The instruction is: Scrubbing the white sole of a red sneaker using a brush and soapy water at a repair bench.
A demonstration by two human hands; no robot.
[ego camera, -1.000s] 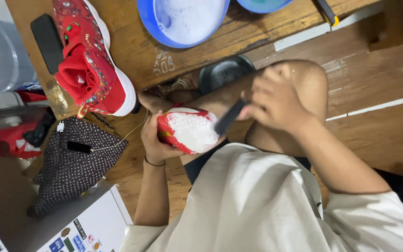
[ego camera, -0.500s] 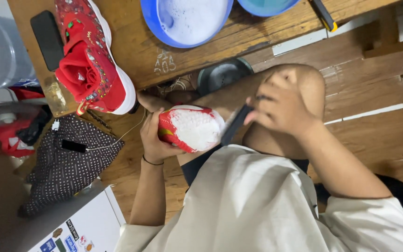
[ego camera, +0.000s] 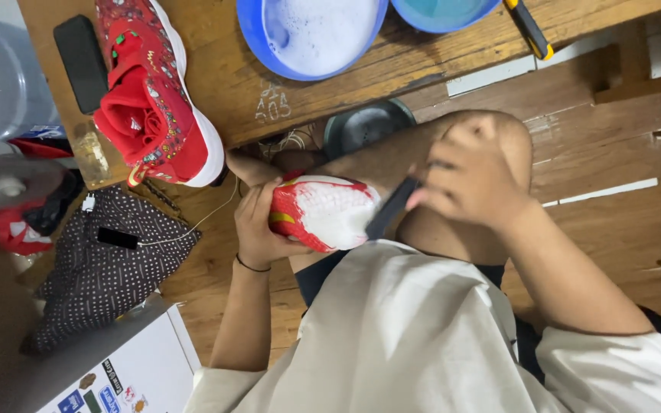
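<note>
Left hand (ego camera: 258, 222) is gripping a red sneaker (ego camera: 321, 213) from the side, fingers wrapped round the upper, sole turned up toward the camera. The sole is showing white, covered in foam. The shoe is sitting low in the person's lap, just in front of the bare knee (ego camera: 491, 145), above the hem of the cream shirt (ego camera: 422, 336). A thin dark band is sitting on the left wrist.

Right hand (ego camera: 468, 180) is closed around a dark brush (ego camera: 392, 208), held narrow; the brush's far end is touching the sole's right edge. Bristles are not readable from this angle.

On the wooden table (ego camera: 284, 99) at the top: the matching second red sneaker (ego camera: 151, 95) is lying on its side near the table's left end, white sole facing right. A black phone (ego camera: 79, 52) is lying just beside it, to the left. A blue basin (ego camera: 311, 34) holding sudsy water is standing right of that shoe, and a second blue basin (ego camera: 441, 9) is cut off by the frame edge. A yellow-and-black tool handle (ego camera: 529, 29) is lying at the table's right end.

On the floor: a dark round dish (ego camera: 367, 126) is sitting under the table edge, behind the knee. A dark dotted cloth (ego camera: 101, 268) is lying at left, with a small black device and white cable on it.
</note>
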